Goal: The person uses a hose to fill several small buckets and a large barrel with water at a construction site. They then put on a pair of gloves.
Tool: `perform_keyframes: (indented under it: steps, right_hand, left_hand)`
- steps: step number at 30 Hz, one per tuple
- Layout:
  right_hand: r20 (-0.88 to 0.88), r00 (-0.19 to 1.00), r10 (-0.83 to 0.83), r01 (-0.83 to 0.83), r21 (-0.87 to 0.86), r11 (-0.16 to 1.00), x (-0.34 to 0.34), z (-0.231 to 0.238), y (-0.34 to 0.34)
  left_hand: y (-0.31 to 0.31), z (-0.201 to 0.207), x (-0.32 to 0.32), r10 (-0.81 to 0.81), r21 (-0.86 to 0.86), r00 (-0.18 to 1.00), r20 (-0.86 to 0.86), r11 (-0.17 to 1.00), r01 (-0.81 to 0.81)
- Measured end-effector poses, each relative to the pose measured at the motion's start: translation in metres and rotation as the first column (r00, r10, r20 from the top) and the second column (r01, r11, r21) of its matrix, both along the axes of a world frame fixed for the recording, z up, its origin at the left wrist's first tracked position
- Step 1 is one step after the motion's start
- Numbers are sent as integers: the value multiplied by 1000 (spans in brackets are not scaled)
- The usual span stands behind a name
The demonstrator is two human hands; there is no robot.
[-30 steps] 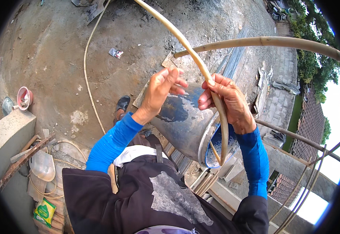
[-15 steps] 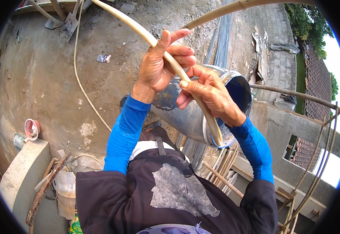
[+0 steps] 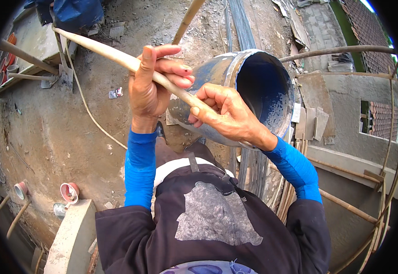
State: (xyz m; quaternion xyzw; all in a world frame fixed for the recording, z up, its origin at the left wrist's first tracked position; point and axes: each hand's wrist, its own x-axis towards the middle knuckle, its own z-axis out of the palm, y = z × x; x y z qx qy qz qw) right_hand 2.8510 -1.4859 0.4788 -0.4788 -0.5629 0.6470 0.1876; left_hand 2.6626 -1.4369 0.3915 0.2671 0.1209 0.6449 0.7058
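Observation:
A long, pale wooden pole (image 3: 101,49) slants across in front of me, from the upper left down to my hands. My left hand (image 3: 151,86) cradles it between the thumb and palm, its fingers loosely extended. Lower on the pole, my right hand (image 3: 228,112) pinches it, thumb on top and fingers curled beneath; any part of the pole beyond is hidden by this hand. Just behind and right of my hands lies a large blue drum (image 3: 267,73), tilted, with its wide mouth toward the right and its outside smeared grey.
Dark rods (image 3: 240,27) lie on the ground beyond the drum. A bamboo pole (image 3: 187,23) stands ahead, and others cross the right side. At lower left, a small red bucket (image 3: 70,192) is near a concrete wall (image 3: 73,233). A thin hose (image 3: 82,96) runs over the dirt.
My hands and the pole have shifted left, and the pole lies flatter. Its lower end, seen below my right hand before, no longer shows. The view has shifted, revealing more of the drum's mouth.

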Motion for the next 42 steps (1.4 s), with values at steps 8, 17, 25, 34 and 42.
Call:
perform_keyframes:
  steps: [8, 17, 25, 34, 42]
  right_hand:
    - [5, 1000, -26, 24, 254, 967, 16, -3, -7]
    - [-29, 992, -124, 122, 493, 861, 64, -3, -19]
    - [-91, 941, -326, 338, 274, 900, 104, -22, -37]
    - [-118, 960, -252, 278, 410, 868, 202, 26, -69]
    - [-97, 938, -334, 335, 512, 791, 289, 25, -59]
  left_hand:
    - [-12, 15, 18, 19, 57, 998, -56, 998, -16]
    - [-18, 38, 61, 2, 136, 991, -135, 991, 16]
    - [-13, 25, 126, -70, -101, 974, -214, 994, 49]
    - [-52, 74, 221, -35, 45, 991, -129, 998, 41]
    - [-35, 71, 314, -69, 125, 984, -164, 988, 90]
